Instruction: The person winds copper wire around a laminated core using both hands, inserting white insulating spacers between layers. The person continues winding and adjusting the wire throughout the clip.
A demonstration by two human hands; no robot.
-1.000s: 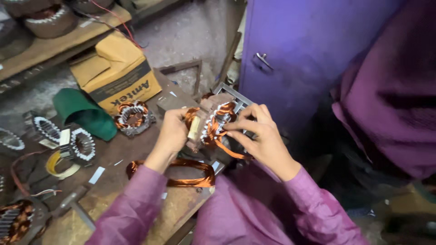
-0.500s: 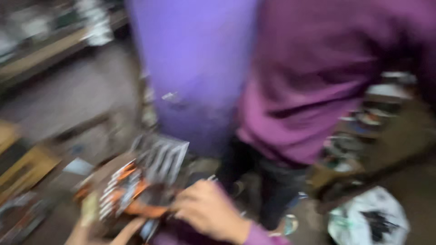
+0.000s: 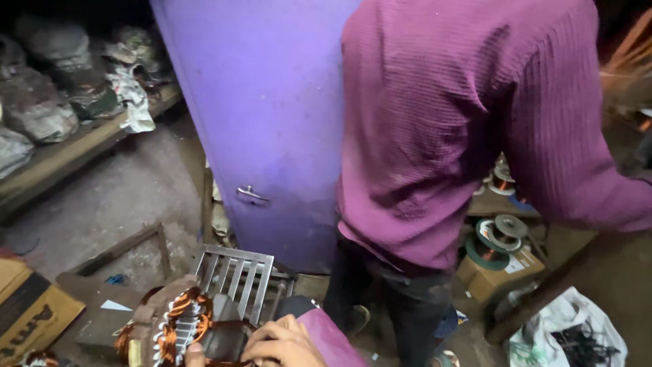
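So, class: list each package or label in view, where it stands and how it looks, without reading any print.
Cardboard box: bottom left corner, flat brown carton with dark print.
Small cardboard box: lower right, behind the standing person, brown with a white label.
White plastic bag: bottom right on the floor, crumpled, dark items inside.

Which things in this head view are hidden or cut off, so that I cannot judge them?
- Left hand: only a fingertip shows at the bottom edge; its grip is unclear.
- Right hand: cut by the bottom edge, resting on the motor stator.
- Stator's lower part: below the frame.
- Shelf spools: mostly hidden behind the standing person.
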